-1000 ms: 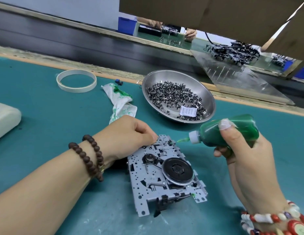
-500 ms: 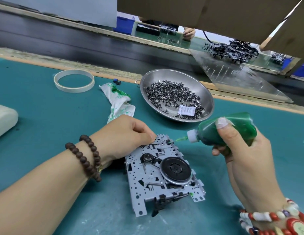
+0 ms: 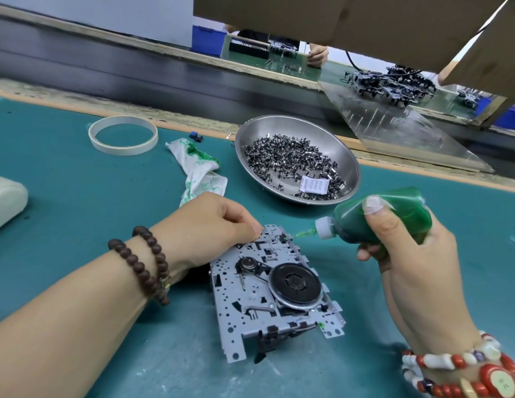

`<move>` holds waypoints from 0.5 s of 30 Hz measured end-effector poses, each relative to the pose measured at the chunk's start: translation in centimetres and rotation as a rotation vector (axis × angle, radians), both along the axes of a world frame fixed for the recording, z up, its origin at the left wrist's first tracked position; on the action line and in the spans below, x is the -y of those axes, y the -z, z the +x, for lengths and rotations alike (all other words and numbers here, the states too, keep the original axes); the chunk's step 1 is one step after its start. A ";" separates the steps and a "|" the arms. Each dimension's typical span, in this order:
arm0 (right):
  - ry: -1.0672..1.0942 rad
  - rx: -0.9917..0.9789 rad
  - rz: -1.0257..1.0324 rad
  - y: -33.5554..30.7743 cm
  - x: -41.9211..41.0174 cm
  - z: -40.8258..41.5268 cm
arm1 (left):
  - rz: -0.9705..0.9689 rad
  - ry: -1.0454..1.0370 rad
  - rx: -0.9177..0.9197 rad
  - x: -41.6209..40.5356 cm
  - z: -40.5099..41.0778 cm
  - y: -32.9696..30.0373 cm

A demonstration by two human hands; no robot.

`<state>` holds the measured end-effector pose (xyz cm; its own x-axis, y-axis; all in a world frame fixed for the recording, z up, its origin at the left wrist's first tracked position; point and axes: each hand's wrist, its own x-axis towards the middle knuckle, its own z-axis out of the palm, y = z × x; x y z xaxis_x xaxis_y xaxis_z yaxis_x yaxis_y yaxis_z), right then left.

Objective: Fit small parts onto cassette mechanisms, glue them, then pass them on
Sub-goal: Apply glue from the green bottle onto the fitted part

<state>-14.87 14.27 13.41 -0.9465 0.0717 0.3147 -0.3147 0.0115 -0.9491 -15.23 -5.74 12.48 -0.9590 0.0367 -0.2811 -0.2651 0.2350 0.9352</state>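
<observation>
A grey metal cassette mechanism (image 3: 250, 308) with a black flywheel lies on the teal mat in front of me. My left hand (image 3: 210, 225) grips its far left corner with curled fingers. My right hand (image 3: 405, 254) holds a green glue bottle (image 3: 394, 216), thumb on top. The bottle's green nozzle tip touches the mechanism's far edge, close to my left fingertips. A green glue dot shows on the mechanism's near right corner. A steel bowl (image 3: 265, 130) of several small dark parts stands behind the mechanism.
A glue-stained white rag (image 3: 201, 173) lies left of the bowl. A pale tape ring (image 3: 123, 135) sits at the back left and a white object (image 3: 6, 199) at the left edge. Behind runs a dark conveyor (image 3: 107, 67); a clear sloped plate (image 3: 408, 139) stands at back right.
The glue bottle's nozzle has come closer to the mechanism's far edge and now touches it. My left hand has kept its hold on the corner.
</observation>
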 end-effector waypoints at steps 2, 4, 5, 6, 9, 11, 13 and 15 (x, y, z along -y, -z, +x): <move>0.002 0.001 0.000 -0.1 0.1 0.1 | 0.000 -0.003 0.002 0.0 0.0 0.0; 0.006 0.007 0.002 -0.1 0.1 0.1 | -0.001 -0.004 0.002 0.0 0.0 0.0; 0.007 0.009 0.002 0.0 0.0 0.1 | -0.001 -0.004 0.003 0.0 0.0 0.0; 0.007 0.009 0.003 0.0 0.0 0.0 | 0.000 -0.004 0.004 0.0 0.0 0.0; 0.007 0.008 0.006 0.0 0.0 -0.1 | 0.001 -0.008 0.004 0.0 0.0 0.0; 0.008 0.006 0.004 0.0 0.0 -0.1 | 0.001 -0.008 0.001 0.0 0.0 0.0; 0.010 0.003 0.004 0.0 0.0 0.0 | 0.000 -0.006 -0.001 0.0 0.0 0.0; 0.016 0.005 0.007 0.1 0.0 -0.1 | -0.002 -0.009 0.000 -0.1 0.0 0.0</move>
